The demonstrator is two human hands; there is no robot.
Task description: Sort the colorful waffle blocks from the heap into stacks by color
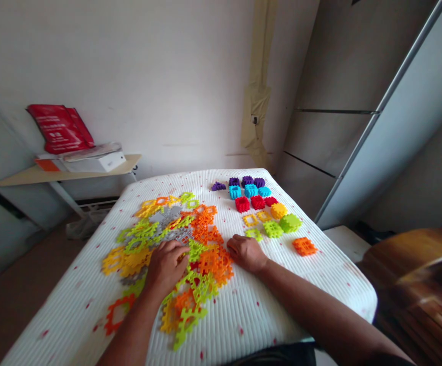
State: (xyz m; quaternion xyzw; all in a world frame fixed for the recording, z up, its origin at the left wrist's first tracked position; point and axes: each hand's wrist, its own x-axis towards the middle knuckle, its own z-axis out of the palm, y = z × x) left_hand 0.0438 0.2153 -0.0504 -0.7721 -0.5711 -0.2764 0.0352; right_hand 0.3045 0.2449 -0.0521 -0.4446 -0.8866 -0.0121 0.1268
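My left hand [166,265] rests over a pile of flat, notched plastic building pieces, its fingers loosely bent and apart, near a lime green piece [196,251]. My right hand [247,252] lies at the pile's right edge with its fingers curled; whatever they may hold is hidden. Close beside it are orange pieces [210,260]. Yellow pieces [136,263] and grey pieces [165,217] lie to the left and behind. An orange-red square frame [117,312] sits near my left forearm.
Right of the pile stand colour-sorted stacks: purple [247,181], light blue [250,190], red [242,204], yellow [279,210], lime green [273,229] and orange [305,246]. All rest on a white quilted cover [266,315]. A side table [129,163] holds boxes and a red bag [59,128].
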